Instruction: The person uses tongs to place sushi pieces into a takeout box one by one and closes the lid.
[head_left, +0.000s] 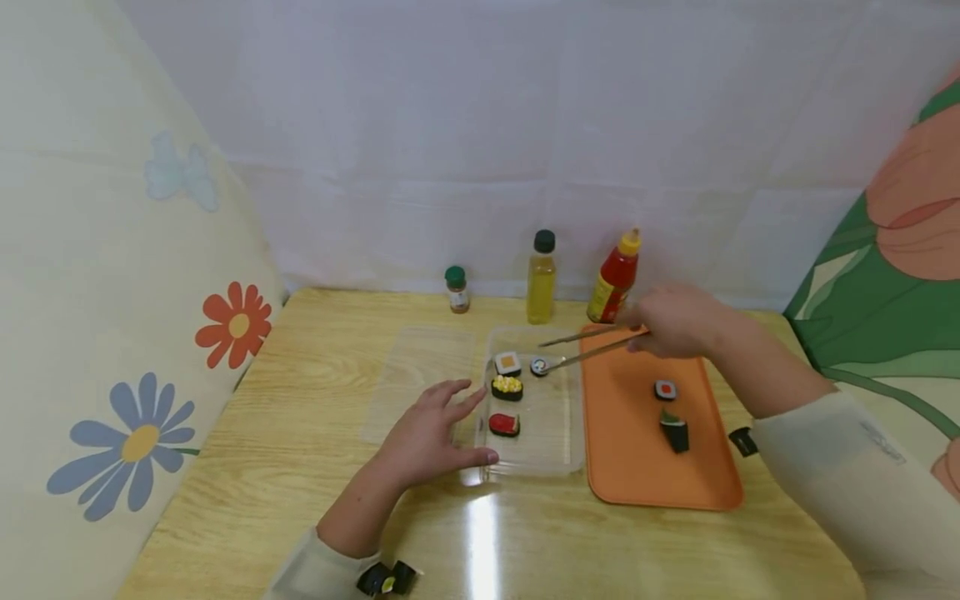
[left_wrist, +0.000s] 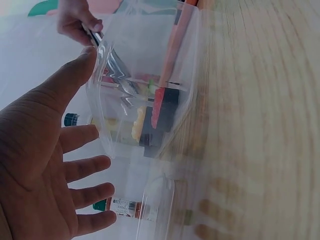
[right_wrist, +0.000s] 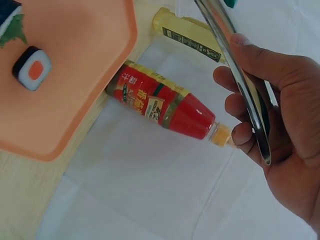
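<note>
Wooden table [head_left: 300, 400], white cloth backdrop [head_left: 480, 125], seemingly floral fabric [head_left: 112, 333] alongside.

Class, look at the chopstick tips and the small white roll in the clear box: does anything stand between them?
Nothing visible does. The chopsticks in the right hand reach the small white roll inside the clear box.

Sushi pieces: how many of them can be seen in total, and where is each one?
6. Four are in the clear container: orange-topped, corn-topped, red-topped, and a roll at the chopsticks' tips. Two lie on the orange tray.
</note>
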